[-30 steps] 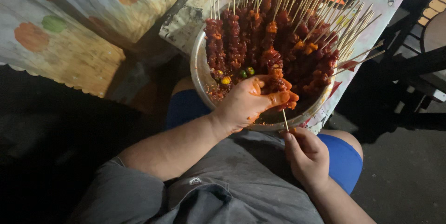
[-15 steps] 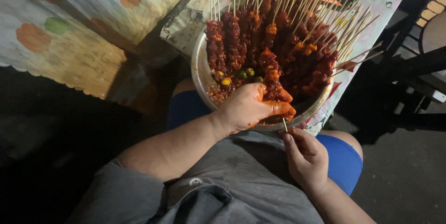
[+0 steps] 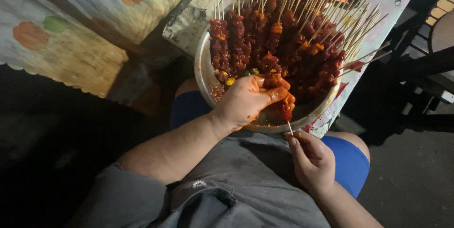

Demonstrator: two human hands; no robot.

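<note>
Little has shifted since half a second ago: my left hand (image 3: 248, 100) has stayed curled at the near rim of the metal bowl (image 3: 204, 74), its sauce-smeared fingers (image 3: 276, 96) closed round a red chunk of marinated meat (image 3: 285, 110), and my right hand (image 3: 313, 162) has stayed just below it over my lap. I see the right thumb and forefinger pinched narrow on a thin wooden skewer (image 3: 289, 127). Only a short pale length of it shows between the two hands. Its long axis runs nearly upright in the view, tilted slightly, with the upper end pointing away from me into the meat chunk and the lower end hidden in my grip.

I see the bowl as round, dull silver, smeared with reddish marinade along its inner wall. It sits at the edge of a table with a pale patterned cover (image 3: 388, 15). Finished skewers (image 3: 274, 43) fill it, lumpy dark-red and orange pieces, glossy and wet, their bare stick ends fanning away from me. A few green and yellow bits lie near my left fingers. Grey cloth and blue shorts (image 3: 350, 162) lie beneath my hands.
</note>
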